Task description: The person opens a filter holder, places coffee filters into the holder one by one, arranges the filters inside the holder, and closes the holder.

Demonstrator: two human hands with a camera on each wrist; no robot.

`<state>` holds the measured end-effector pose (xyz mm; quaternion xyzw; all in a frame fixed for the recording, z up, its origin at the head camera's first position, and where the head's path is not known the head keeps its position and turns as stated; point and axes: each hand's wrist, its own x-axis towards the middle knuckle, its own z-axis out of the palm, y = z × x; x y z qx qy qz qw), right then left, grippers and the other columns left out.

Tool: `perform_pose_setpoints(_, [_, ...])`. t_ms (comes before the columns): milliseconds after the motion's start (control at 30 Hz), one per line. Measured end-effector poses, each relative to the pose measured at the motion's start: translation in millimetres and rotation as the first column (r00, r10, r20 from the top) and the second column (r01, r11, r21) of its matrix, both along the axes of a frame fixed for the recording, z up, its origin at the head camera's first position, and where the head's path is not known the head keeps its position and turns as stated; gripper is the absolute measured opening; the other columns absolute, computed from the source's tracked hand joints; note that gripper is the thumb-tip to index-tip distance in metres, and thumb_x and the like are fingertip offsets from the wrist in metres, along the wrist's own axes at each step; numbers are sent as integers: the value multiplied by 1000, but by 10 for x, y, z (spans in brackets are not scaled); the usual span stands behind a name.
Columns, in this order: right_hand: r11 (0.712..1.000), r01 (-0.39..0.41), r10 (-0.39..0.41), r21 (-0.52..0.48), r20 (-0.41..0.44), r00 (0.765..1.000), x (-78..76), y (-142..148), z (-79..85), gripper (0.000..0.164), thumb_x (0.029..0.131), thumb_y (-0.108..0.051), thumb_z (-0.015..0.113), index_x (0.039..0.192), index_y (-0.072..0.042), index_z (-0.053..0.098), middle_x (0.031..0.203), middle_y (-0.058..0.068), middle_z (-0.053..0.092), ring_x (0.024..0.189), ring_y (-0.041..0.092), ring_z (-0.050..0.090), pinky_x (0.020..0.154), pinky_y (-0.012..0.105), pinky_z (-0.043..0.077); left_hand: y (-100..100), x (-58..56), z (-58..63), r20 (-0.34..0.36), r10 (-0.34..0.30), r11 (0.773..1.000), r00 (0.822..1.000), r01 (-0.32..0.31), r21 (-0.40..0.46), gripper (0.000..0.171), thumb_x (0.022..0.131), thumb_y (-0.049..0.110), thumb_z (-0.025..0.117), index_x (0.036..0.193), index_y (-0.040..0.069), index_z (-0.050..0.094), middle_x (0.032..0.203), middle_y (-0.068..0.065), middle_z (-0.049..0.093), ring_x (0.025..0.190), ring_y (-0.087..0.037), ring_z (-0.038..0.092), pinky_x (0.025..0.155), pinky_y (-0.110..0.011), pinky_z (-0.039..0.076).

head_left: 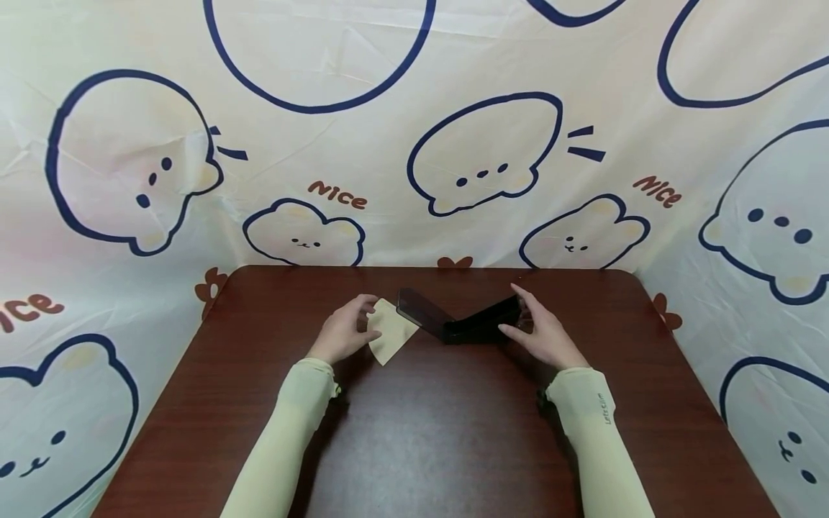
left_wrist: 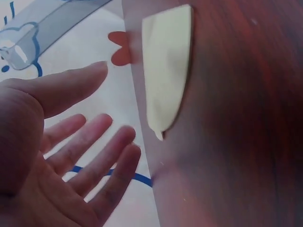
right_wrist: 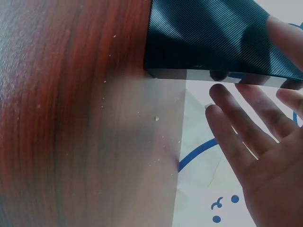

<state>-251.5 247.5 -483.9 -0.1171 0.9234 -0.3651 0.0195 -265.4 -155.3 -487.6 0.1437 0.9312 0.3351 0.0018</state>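
Observation:
A black hinged case (head_left: 482, 324) lies open on the table, its lid (head_left: 424, 311) slanting out to the left. Ribbed dark texture covers the case's outer face (right_wrist: 203, 38) in the right wrist view. My right hand (head_left: 547, 334) is spread around the case's right end, thumb in front and fingers behind with little curl. Beside the lid lies a flat, pale yellow piece (head_left: 392, 334), perhaps cloth. My left hand (head_left: 345, 331) is at its left edge, thumb and fingers apart. In the left wrist view, a gap separates those fingers from the yellow piece (left_wrist: 166, 66).
Both things lie on a dark reddish-brown wooden table (head_left: 414, 439), toward its far edge. A pale curtain (head_left: 388, 158) with blue cartoon outlines hangs behind and at the sides. Tiny light specks (right_wrist: 156, 118) dot the tabletop in the right wrist view.

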Motion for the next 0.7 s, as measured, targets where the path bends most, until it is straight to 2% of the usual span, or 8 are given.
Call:
perform_pose_setpoints(167, [1000,13,-14,-24,-30,999,28,-31,75,81,85,-58,62,150,-43,14,148,10,36,126,31,45,99,57,40,-40,-8,-44,36,68,995,997,-65,-77,68,77,21,81,135,14,48,121,-9,61,109,-27,60,87,-50,47])
perform_pose_setpoints(300, [1000,10,-12,-27,-56,998,30,-76,125,74,89,-60,55,150,-44,16,148,8,38,129,31,44,101,57,38,-41,-36,-68,49,84,990,995,-78,-119,68,76,24,82,135,14,49,121,-9,61,109,-27,58,87,-51,46])
perform_pose_setpoints(500, [999,2,-6,-48,-93,996,7,-111,134,58,96,-55,45,148,-41,24,141,0,45,129,25,44,104,51,37,-31,-125,-96,71,80,980,994,-65,-187,72,77,31,80,138,12,47,129,-11,56,117,-29,54,90,-52,46])
perform_pose_setpoints(600, [999,2,-7,-47,-107,994,-2,-117,122,54,97,-51,45,147,-38,29,137,-5,48,127,21,44,103,47,39,-18,-181,-100,94,78,974,993,-55,-220,80,77,37,80,143,12,42,138,-13,50,124,-34,47,94,-55,43])
perform_pose_setpoints(700, [999,3,-7,-37,-126,992,-8,-124,114,52,98,-47,46,147,-33,33,135,-5,50,129,22,44,102,46,41,8,-233,-112,121,65,968,991,-33,-249,90,75,44,79,147,13,36,145,-14,44,130,-36,41,98,-56,40])
